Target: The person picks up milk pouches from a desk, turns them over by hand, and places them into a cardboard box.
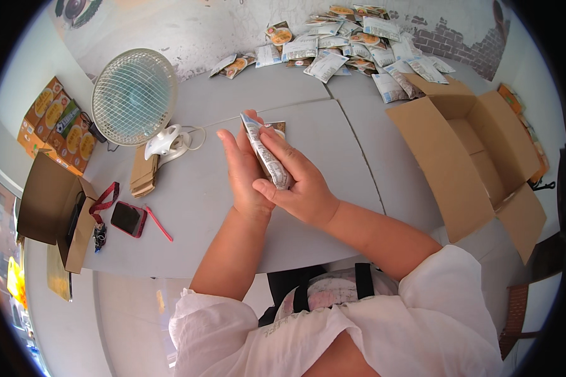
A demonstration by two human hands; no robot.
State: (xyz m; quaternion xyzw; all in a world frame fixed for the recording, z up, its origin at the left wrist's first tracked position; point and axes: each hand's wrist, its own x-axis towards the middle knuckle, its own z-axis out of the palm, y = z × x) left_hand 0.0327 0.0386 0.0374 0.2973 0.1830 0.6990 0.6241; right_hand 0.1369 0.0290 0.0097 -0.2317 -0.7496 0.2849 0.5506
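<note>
A white and brown printed packet (pixel 267 158) stands on edge between my two palms, held above the grey table (pixel 311 235). My left hand (pixel 247 176) presses its left face, thumb raised and apart. On the right face lie the fingers of my right hand (pixel 304 181), its thumb across the near end. Most of the packet's broad faces are hidden by the hands. Just behind my right fingers, part of a second packet (pixel 279 126) lies on the table.
Many similar packets (pixel 328 63) are heaped against the wall. An open cardboard box (pixel 471 151) stands right. To the left are a fan (pixel 134 96), folded cardboard (pixel 144 174), a phone (pixel 128 219), a pink pen (pixel 159 223), keys on a lanyard (pixel 100 235), an open carton (pixel 52 202) and orange boxes (pixel 59 125).
</note>
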